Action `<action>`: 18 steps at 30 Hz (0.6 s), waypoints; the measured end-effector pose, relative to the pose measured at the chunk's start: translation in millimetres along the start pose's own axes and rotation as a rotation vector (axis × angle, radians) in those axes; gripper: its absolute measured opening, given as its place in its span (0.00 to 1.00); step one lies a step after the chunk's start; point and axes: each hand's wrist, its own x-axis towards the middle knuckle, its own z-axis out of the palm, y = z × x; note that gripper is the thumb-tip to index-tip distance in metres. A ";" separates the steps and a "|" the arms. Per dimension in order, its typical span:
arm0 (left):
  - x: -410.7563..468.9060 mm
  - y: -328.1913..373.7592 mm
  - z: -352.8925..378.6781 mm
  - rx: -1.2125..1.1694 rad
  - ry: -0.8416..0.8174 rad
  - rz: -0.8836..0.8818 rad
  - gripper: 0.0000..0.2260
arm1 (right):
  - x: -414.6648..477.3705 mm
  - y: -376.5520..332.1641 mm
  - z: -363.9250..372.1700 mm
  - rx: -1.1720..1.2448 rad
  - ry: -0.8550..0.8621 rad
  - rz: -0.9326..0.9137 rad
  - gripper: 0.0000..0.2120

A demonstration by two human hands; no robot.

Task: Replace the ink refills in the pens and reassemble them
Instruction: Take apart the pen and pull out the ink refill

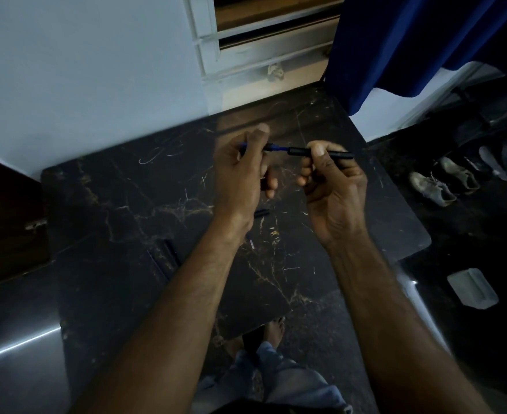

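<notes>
Dimly, left hand [240,173] pinching blue refill [279,148], right hand [331,183] gripping black barrel [298,151], refill end hidden

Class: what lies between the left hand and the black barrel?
Head view: a thin blue refill bridges left hand and black barrel, which the right hand grips.

A matt black plastic pen barrel [298,151] pinched in the fingers [318,150], above a polished, gold-veined dark stone bench [126,204]; soft blue cloth curtain [395,40] beyond them.
</notes>
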 end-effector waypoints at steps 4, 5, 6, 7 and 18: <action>-3.5 -0.3 -4.7 0.021 -0.096 0.094 0.08 | 0.5 -2.6 -1.8 0.029 0.057 0.052 0.05; -5.5 -1.1 -4.0 0.000 -0.106 0.090 0.05 | 0.4 -2.4 -1.9 0.019 0.060 0.070 0.06; -7.1 -2.1 -3.0 -0.015 -0.114 0.085 0.03 | 0.5 -2.3 -2.2 0.000 0.053 0.082 0.07; -8.5 -3.2 -1.7 -0.018 -0.116 0.088 0.04 | 0.6 -2.1 -2.2 -0.020 0.035 0.087 0.07; -8.4 -11.2 -0.5 0.056 -0.034 0.141 0.07 | 7.5 -4.5 -9.4 -0.073 -0.138 0.091 0.06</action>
